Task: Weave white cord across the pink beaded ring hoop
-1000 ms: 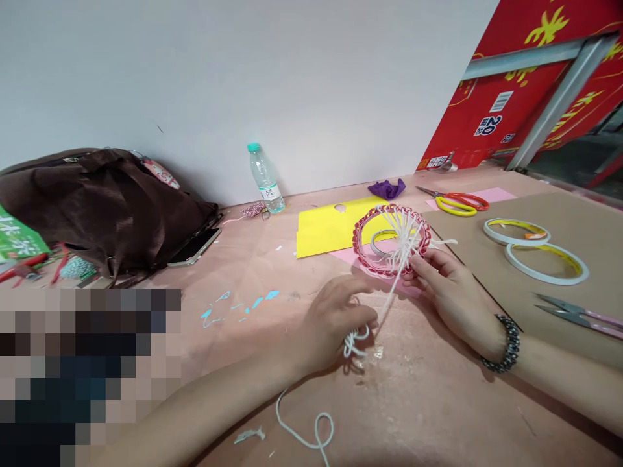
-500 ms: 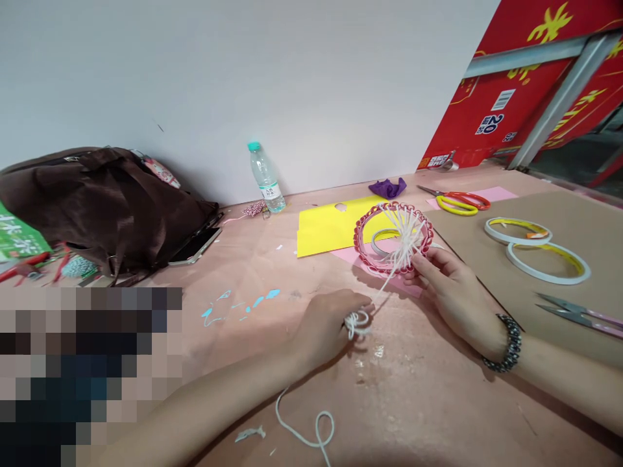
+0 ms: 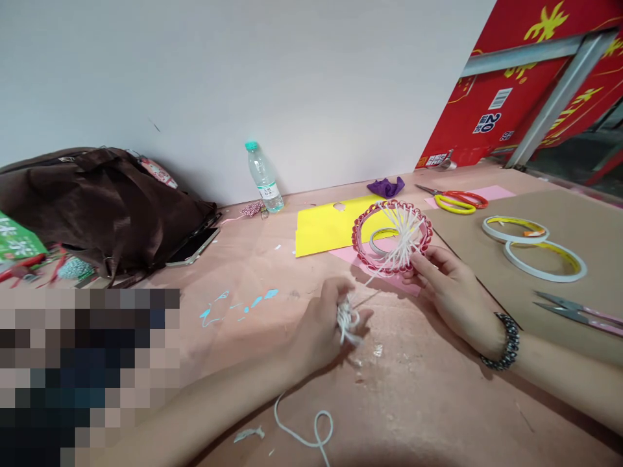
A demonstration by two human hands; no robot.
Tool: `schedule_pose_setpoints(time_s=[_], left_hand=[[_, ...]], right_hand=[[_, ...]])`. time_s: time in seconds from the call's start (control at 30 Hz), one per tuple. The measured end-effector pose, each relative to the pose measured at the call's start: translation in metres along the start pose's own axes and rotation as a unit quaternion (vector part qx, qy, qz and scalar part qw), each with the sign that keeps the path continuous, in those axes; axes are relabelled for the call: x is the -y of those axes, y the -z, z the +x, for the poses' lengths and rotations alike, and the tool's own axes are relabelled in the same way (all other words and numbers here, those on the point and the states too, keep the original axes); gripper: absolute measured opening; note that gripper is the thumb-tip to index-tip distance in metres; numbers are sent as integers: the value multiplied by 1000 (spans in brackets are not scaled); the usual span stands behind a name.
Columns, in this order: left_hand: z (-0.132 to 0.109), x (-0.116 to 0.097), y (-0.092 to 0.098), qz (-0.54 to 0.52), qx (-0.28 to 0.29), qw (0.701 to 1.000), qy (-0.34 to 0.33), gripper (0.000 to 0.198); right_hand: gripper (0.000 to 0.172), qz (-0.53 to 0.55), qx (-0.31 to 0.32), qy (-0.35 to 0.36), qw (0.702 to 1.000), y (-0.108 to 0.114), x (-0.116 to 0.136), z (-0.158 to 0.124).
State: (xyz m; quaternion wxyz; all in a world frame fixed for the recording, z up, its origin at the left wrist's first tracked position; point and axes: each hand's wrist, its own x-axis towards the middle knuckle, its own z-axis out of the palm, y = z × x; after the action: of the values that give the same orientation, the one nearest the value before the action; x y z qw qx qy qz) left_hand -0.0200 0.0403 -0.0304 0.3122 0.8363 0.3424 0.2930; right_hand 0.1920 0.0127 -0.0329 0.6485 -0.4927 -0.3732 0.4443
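Note:
A pink-red ring (image 3: 358, 250) wound with cord is held up over the table, with white strands (image 3: 406, 237) fanned across its right part. My right hand (image 3: 445, 285), a dark beaded bracelet on its wrist, pinches the ring's lower right edge between thumb and fingers. Lower and to the left, my left hand (image 3: 324, 318) grips a small bundle of white yarn (image 3: 346, 321). One strand runs from the bundle up to the ring's bottom. Through the ring a tape roll (image 3: 377, 244) lying behind it shows.
Yellow paper (image 3: 316, 230), pink paper and purple cloth (image 3: 386, 187) lie behind the ring. To the right are red-yellow scissors (image 3: 457, 201), two tape rolls (image 3: 545, 259) and grey-bladed scissors (image 3: 569, 311). A water bottle (image 3: 265, 178), dark bag (image 3: 97, 207) and phone (image 3: 193, 246) stand or lie leftward.
My left hand has moved slightly left and turned, its fingers lifting, with the yarn bundle still in it. The strand's angle has flattened. My right hand and the ring have hardly moved.

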Motion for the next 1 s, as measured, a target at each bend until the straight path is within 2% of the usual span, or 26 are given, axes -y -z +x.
schedule_pose_setpoints(time_s=[0.07,0.13,0.2,0.27,0.3,0.37,0.4,0.47,0.5,0.57,0.63,0.7,0.77,0.83,0.9,0.97,1.0], left_hand=[[4,-1,2,31,16,999,4,36],[5,-4,4,90,39,994,-37,21],[4,-7,5,155,6,976,-150,9],[3,-10,6,195,-47,932,-303,6],[2,-11,5,203,-47,904,-372,6],[1,-12,3,196,22,871,-450,7],[1,-12,1,183,65,879,-436,11],[0,-11,-2,154,94,931,-319,23],[-1,-9,-3,144,76,956,-244,26],[-1,-7,-3,143,10,981,-127,24],[0,-5,-2,128,-23,989,-72,28],[2,-5,2,87,-1,995,-44,30],[5,-8,4,78,28,994,-75,19],[6,-10,6,116,14,975,-191,13],[6,-12,5,160,1,932,-326,11],[4,-10,3,168,49,897,-406,11],[2,-8,2,151,87,893,-415,14]], right_hand=[[21,-1,0,2,1000,1,-1,0],[22,-2,3,5,1000,1,-1,0],[22,-5,4,4,1000,0,-2,0],[23,4,7,-3,1000,-1,-2,-1],[24,11,9,-6,1000,-2,-2,-1],[25,14,8,-7,1000,-3,-1,-2],[25,6,8,-4,1000,-3,0,-3],[24,-20,8,3,1000,-3,1,-3],[23,-30,9,4,1000,-2,2,-3],[23,-33,11,1,999,-2,3,-3],[23,-30,9,-5,1000,-1,3,-3],[23,-27,8,-5,1000,-1,3,-3],[23,-30,9,5,999,-1,2,-3],[24,-33,13,10,999,-1,1,-3],[25,-33,16,2,999,-1,-1,-3],[27,-29,18,-6,999,-1,-2,-3],[27,-27,16,-7,999,-1,-1,-4]])
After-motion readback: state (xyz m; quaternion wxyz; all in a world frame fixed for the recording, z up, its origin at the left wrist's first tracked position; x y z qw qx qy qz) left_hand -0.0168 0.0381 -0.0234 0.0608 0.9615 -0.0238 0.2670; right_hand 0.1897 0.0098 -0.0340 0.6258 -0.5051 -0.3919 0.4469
